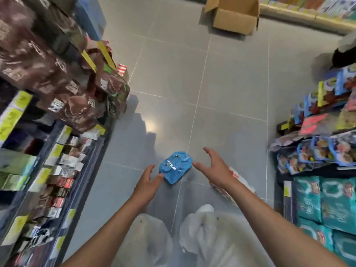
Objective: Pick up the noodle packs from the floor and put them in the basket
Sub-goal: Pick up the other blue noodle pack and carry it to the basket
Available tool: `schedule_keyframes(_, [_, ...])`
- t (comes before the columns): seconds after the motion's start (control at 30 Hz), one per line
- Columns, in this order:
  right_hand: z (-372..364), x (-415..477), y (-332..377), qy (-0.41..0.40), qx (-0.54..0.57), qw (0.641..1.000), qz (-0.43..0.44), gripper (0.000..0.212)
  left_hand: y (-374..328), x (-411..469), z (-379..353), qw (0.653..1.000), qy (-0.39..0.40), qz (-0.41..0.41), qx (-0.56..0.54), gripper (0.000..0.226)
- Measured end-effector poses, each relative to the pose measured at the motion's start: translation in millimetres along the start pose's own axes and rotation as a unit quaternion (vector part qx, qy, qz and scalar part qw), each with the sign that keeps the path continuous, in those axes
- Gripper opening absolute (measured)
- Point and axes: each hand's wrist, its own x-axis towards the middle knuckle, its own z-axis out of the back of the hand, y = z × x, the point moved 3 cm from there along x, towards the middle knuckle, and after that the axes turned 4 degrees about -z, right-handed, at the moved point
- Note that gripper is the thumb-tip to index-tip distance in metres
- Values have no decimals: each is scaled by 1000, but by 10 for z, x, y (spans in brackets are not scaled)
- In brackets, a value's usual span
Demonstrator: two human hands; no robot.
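Observation:
A blue noodle pack (175,166) lies on the grey tiled floor between my hands. My left hand (148,181) reaches toward its left edge with fingers spread, fingertips close to the pack. My right hand (213,166) hovers at the pack's right side, fingers straight and spread, holding nothing. A white and red noodle pack (238,187) lies on the floor under my right forearm, partly hidden. No basket is in view.
Shelves of brown and mixed packets (57,93) line the left of the aisle. Shelves of blue and teal packs (323,170) stand on the right. An open cardboard box (234,16) sits on the floor far ahead. My knees in light trousers (202,228) are below.

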Motion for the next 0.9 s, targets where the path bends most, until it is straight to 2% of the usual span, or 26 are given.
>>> schedule_keyframes(0.17, [-567,1229,-667,13,-17,1000,-23,92,711,1224,-598,985,-25,111,-128,59])
schedule_keyframes(0.27, [-1005,1972,-1086,23,-23,999,-38,101,1111,1880,-972,959,-54,150,-236,22])
schedule_keyframes(0.3, [-1152,2194,-1217,27,-22,998,-46,106,1239,2081,-1088,947,-52,161,-274,27])
schedule_keyframes(0.4, [-1562,2766,-1561,53,-22,996,-70,115,1589,2584,-1373,898,-22,215,-383,62])
schedule_keyframes(0.47, [-1757,3043,-1698,80,-29,993,-76,112,1749,2791,-1482,863,-30,255,-434,70])
schedule_keyframes(0.53, [-1916,3253,-1816,108,-15,991,-82,99,1869,2925,-1620,835,-12,285,-470,79])
schedule_keyframes(0.63, [-2037,3424,-1911,130,15,988,-79,71,1903,3042,-1725,788,24,277,-549,92])
schedule_keyframes(0.7, [-2051,3474,-1940,133,19,988,-76,65,1994,3156,-1756,780,17,275,-563,90])
schedule_keyframes(0.9, [-1834,3261,-1850,138,44,986,-82,48,1803,3040,-1708,809,-26,259,-527,82])
